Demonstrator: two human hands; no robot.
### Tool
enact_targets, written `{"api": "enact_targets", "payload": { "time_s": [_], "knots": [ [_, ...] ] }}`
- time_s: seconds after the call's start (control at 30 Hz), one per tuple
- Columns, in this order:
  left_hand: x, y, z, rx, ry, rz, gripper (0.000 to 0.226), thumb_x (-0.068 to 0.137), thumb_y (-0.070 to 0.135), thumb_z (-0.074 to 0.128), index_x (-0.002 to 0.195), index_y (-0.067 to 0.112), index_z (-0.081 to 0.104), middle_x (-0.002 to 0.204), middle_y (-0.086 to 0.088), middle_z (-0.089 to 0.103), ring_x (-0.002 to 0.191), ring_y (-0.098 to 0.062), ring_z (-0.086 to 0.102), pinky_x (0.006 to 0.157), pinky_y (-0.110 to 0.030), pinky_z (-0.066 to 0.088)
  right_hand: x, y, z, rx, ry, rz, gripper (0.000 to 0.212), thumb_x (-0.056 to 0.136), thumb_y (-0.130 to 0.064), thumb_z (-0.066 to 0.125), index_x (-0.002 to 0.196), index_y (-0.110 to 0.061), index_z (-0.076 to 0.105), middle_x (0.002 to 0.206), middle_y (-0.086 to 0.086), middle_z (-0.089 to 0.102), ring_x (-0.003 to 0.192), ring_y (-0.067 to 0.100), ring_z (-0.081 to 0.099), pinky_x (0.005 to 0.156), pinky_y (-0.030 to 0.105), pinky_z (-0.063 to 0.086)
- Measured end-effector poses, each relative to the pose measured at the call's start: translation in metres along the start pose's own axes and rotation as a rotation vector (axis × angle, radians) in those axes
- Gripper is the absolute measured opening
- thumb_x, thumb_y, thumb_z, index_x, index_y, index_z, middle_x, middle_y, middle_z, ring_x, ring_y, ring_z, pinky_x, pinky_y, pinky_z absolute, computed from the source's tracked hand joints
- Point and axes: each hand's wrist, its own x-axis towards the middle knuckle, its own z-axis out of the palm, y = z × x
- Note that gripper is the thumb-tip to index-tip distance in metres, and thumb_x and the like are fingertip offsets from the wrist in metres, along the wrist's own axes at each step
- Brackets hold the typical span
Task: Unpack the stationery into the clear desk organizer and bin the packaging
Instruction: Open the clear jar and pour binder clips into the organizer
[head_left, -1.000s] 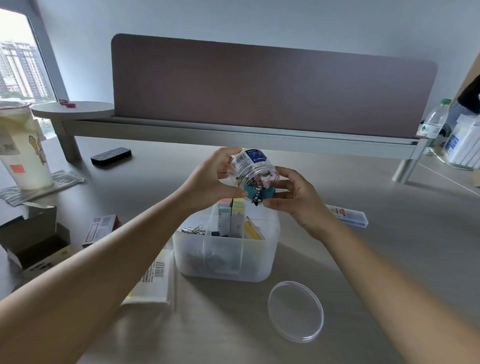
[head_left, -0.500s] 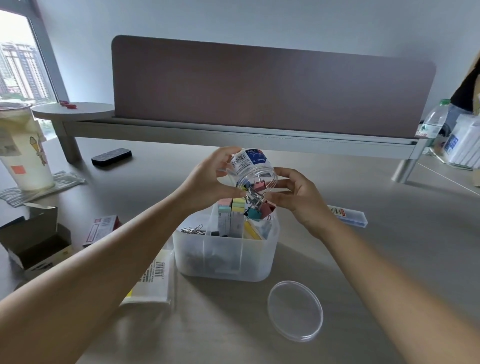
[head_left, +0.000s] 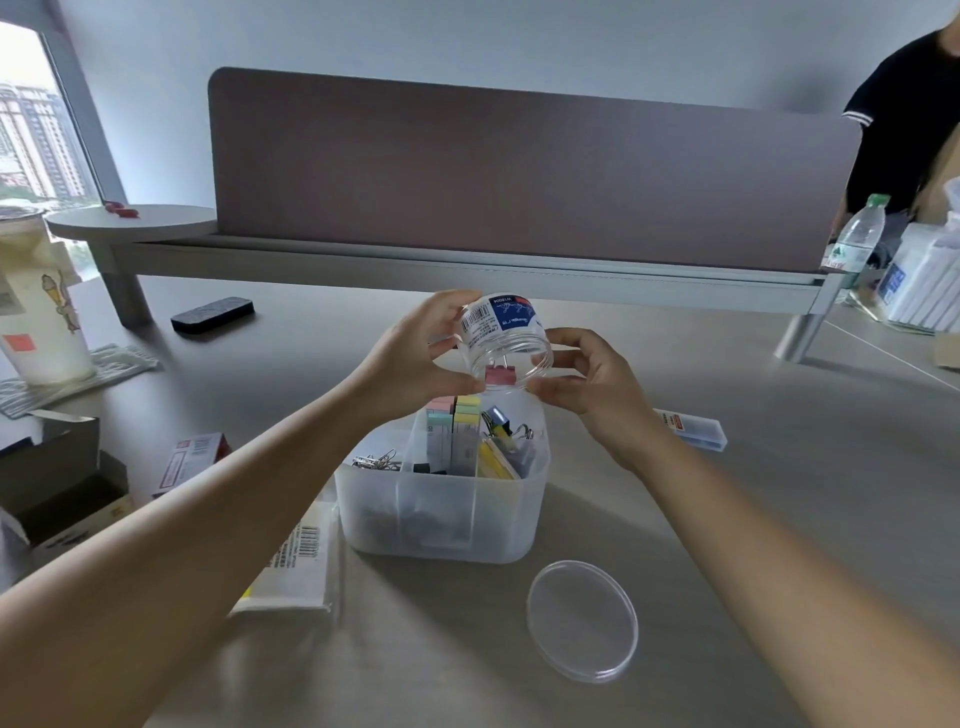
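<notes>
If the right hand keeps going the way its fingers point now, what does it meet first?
The right hand points leftward at the tilted clear jar, which its fingertips already touch at the rim. Past that lies the left hand on the jar's far side. Depth looks consistent, both holding it.

a clear plastic jar (head_left: 503, 338) with a blue-and-white barcode label is held tipped mouth-down above the organizer, a single pink binder clip (head_left: 500, 375) at its open rim. the frosted clear organizer (head_left: 441, 512) stands upright near the middle of the desk, divided into compartments: paper clips (head_left: 378, 461) at left, pastel sticky-note pads (head_left: 453, 418) upright in the centre, binder clips (head_left: 506, 434) heaped at right. the jar's round clear lid (head_left: 582, 619) lies flat toward the desk's near edge, right of the organizer. an opened cardboard box (head_left: 57, 486) sits at the left edge.
</notes>
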Motion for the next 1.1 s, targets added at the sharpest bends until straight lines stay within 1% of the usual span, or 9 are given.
{"api": "enact_targets", "payload": {
  "time_s": [0.13,0.27,0.4,0.5,0.6,0.77,0.87,0.97,1.1],
  "knots": [
    [-0.004,0.001,-0.004,0.062,0.007,0.025,0.07,0.068,-0.007,0.07,0.126,0.017,0.04,0.111,0.014,0.049,0.102,-0.001,0.047,0.079,0.0,0.04,0.0,-0.001,0.003,0.0,0.002,-0.015,0.034,0.079,-0.007,0.063,0.105,-0.021,0.045,0.108,0.001,0.054,0.097,0.017,0.054,0.069,0.016,0.048],
    [-0.01,0.008,-0.007,0.247,-0.027,0.097,0.071,0.071,0.0,0.07,0.132,0.015,0.037,0.135,-0.006,0.045,0.117,-0.012,0.041,0.093,-0.032,0.044,-0.002,-0.003,0.002,-0.015,0.006,-0.049,0.03,0.079,-0.003,0.062,0.1,-0.015,0.044,0.11,0.004,0.056,0.096,0.018,0.054,0.073,0.019,0.048],
    [-0.014,0.011,-0.007,0.333,-0.032,0.121,0.072,0.07,0.005,0.072,0.133,0.016,0.038,0.136,-0.008,0.047,0.122,-0.024,0.044,0.097,-0.045,0.045,-0.006,-0.002,-0.001,-0.044,-0.001,-0.061,0.03,0.079,-0.005,0.062,0.101,-0.017,0.045,0.106,-0.002,0.055,0.092,0.013,0.055,0.063,0.011,0.05],
    [-0.016,0.015,-0.005,0.337,0.009,0.161,0.072,0.069,0.007,0.073,0.133,0.015,0.039,0.134,-0.01,0.048,0.12,-0.025,0.045,0.093,-0.043,0.046,-0.01,-0.006,-0.005,-0.048,0.022,-0.099,0.031,0.079,-0.004,0.063,0.103,-0.017,0.047,0.102,-0.005,0.055,0.086,0.006,0.055,0.058,0.001,0.046],
    [-0.015,0.015,-0.001,0.347,0.013,0.175,0.073,0.07,0.007,0.073,0.133,0.016,0.038,0.135,-0.01,0.047,0.121,-0.025,0.045,0.093,-0.042,0.046,-0.011,-0.007,-0.009,-0.037,0.016,-0.105,0.032,0.079,-0.002,0.062,0.105,-0.017,0.048,0.104,-0.003,0.056,0.082,0.001,0.055,0.056,-0.001,0.044],
    [-0.014,0.008,0.0,0.317,0.025,0.139,0.075,0.068,0.01,0.075,0.133,0.016,0.038,0.132,-0.007,0.05,0.113,-0.019,0.048,0.089,-0.03,0.043,-0.013,-0.005,-0.006,-0.029,-0.005,-0.04,0.034,0.082,-0.007,0.06,0.108,-0.025,0.048,0.11,-0.004,0.054,0.084,0.004,0.056,0.058,0.002,0.047],
    [-0.015,0.008,-0.001,0.204,0.078,0.063,0.075,0.065,0.009,0.077,0.13,0.016,0.041,0.109,0.002,0.054,0.096,-0.013,0.05,0.076,-0.018,0.044,-0.013,-0.007,-0.003,0.012,-0.029,-0.045,0.034,0.082,-0.006,0.06,0.11,-0.023,0.05,0.113,0.0,0.056,0.094,0.013,0.058,0.068,0.011,0.051],
    [-0.017,0.013,-0.002,0.071,0.123,-0.034,0.067,0.068,0.011,0.074,0.127,0.017,0.042,0.091,0.011,0.052,0.084,-0.012,0.053,0.074,-0.026,0.048,-0.016,-0.01,0.0,0.029,-0.046,-0.034,0.031,0.082,-0.007,0.06,0.105,-0.026,0.05,0.11,0.0,0.057,0.097,0.014,0.057,0.079,0.021,0.051],
    [-0.032,0.031,-0.006,-0.034,0.123,-0.106,0.056,0.079,0.022,0.065,0.129,0.023,0.039,0.098,0.0,0.05,0.083,-0.014,0.054,0.068,-0.021,0.046,-0.03,-0.022,0.001,0.034,-0.064,-0.075,0.027,0.083,-0.01,0.059,0.105,-0.026,0.051,0.11,0.001,0.059,0.096,0.011,0.058,0.079,0.017,0.05]
  ]
}}
